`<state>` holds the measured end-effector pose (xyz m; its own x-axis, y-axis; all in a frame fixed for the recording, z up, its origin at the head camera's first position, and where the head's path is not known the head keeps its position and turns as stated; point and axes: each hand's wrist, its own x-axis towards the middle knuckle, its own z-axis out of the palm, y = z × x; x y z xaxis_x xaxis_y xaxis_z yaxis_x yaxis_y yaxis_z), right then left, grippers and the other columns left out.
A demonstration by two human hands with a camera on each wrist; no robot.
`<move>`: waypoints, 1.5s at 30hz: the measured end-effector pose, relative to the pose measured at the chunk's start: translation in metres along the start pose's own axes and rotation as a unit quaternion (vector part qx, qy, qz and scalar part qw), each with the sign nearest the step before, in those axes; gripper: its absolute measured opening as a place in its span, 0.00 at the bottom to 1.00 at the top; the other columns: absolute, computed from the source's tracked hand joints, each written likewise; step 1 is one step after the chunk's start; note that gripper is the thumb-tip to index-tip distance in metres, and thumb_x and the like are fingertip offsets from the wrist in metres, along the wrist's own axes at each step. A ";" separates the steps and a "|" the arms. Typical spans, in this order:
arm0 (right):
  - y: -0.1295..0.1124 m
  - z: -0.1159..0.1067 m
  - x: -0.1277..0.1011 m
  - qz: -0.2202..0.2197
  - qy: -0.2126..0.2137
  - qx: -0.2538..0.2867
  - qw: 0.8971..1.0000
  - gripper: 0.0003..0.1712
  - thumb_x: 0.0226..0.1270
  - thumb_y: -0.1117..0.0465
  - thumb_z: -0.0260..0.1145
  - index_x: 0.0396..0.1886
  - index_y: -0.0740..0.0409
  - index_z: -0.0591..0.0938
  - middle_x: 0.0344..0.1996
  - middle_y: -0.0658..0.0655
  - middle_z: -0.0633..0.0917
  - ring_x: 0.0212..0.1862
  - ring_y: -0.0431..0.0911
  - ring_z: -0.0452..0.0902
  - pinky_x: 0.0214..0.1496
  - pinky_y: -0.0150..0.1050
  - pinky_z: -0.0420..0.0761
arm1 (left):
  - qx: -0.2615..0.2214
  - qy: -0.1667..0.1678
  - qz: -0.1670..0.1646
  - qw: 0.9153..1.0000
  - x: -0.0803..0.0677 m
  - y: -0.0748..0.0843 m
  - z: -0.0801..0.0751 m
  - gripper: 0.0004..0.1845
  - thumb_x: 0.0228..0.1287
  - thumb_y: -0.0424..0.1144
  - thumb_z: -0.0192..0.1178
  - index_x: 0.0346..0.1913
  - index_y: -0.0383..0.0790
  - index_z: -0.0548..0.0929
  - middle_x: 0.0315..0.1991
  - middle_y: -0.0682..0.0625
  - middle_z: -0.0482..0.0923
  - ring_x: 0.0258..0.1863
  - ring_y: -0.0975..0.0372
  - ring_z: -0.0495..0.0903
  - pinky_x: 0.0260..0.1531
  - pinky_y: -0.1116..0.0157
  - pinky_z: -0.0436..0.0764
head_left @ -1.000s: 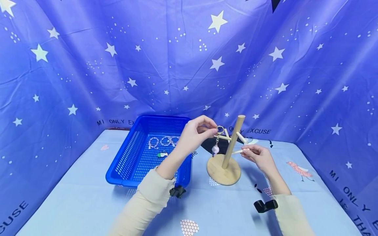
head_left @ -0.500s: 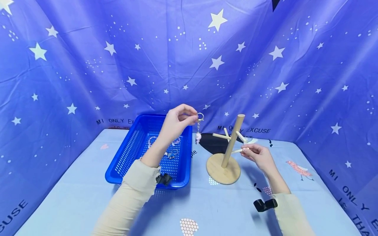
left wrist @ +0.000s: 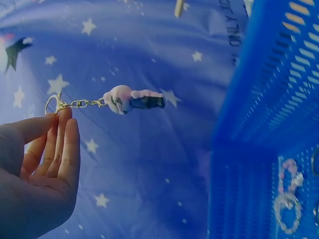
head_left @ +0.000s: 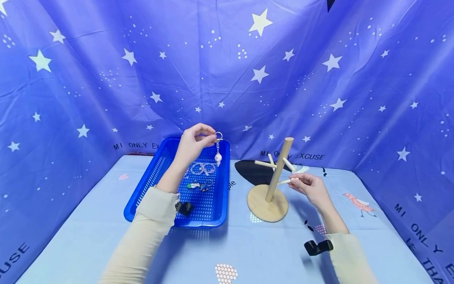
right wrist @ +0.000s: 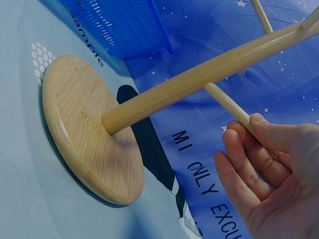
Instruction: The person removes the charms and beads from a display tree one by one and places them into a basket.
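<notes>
My left hand pinches the metal ring of a keychain and holds it above the far right part of the blue basket. Its pink and dark charm hangs from a short chain. In the left wrist view the left hand shows its fingers lying together under the ring. My right hand grips a lower peg of the wooden peg stand, which stands on its round base. The stand's pegs are bare.
In the basket lie bead bracelets and small trinkets. A blue star-patterned cloth walls in the back and both sides. The table cover is light blue with prints. Black straps sit at both wrists.
My left hand has carried the keychain up and left, away from the stand's left peg to above the basket. The right hand has stayed on its peg.
</notes>
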<state>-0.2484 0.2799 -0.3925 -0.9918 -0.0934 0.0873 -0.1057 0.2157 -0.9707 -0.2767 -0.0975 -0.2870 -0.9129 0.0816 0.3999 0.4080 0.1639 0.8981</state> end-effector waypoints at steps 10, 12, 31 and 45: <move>0.000 0.004 0.001 -0.001 -0.002 -0.003 1.000 0.22 0.74 0.67 0.59 0.59 0.83 0.72 0.31 0.37 0.87 0.37 0.31 0.85 0.47 0.28 0.85 | 0.041 0.005 -0.030 0.999 0.003 -0.031 -0.028 0.11 0.69 0.34 0.62 0.49 0.30 0.83 0.46 0.33 0.84 0.43 0.49 0.88 0.44 0.68 0.87; 0.000 0.005 0.001 -0.001 -0.003 -0.005 1.000 0.22 0.74 0.67 0.59 0.59 0.83 0.72 0.31 0.37 0.87 0.37 0.31 0.85 0.47 0.28 0.85 | 0.051 0.007 -0.042 0.998 0.003 -0.037 -0.033 0.11 0.69 0.33 0.62 0.49 0.30 0.83 0.46 0.32 0.84 0.43 0.50 0.88 0.44 0.67 0.87; 0.001 0.002 -0.001 0.000 -0.009 0.039 0.999 0.08 0.72 0.67 0.61 0.43 0.56 0.85 0.32 0.40 0.88 0.38 0.34 0.87 0.47 0.29 0.85 | 0.186 -0.060 -0.167 0.966 0.001 -0.097 -0.071 0.10 0.72 0.33 0.58 0.50 0.30 0.83 0.43 0.39 0.84 0.45 0.51 0.86 0.52 0.51 0.85; -0.002 0.002 -0.003 0.011 0.000 0.032 0.999 0.13 0.72 0.66 0.62 0.51 0.70 0.82 0.33 0.41 0.88 0.38 0.34 0.87 0.47 0.28 0.85 | 0.199 -0.154 -0.201 0.947 0.004 -0.104 -0.079 0.08 0.72 0.29 0.55 0.47 0.28 0.81 0.39 0.41 0.85 0.42 0.45 0.84 0.38 0.63 0.85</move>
<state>-0.2450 0.2780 -0.3908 -0.9938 -0.0895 0.0661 -0.0795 0.1560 -0.9846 -0.3235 -0.1917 -0.3643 -0.9746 0.2067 -0.0862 0.0551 0.5946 0.8021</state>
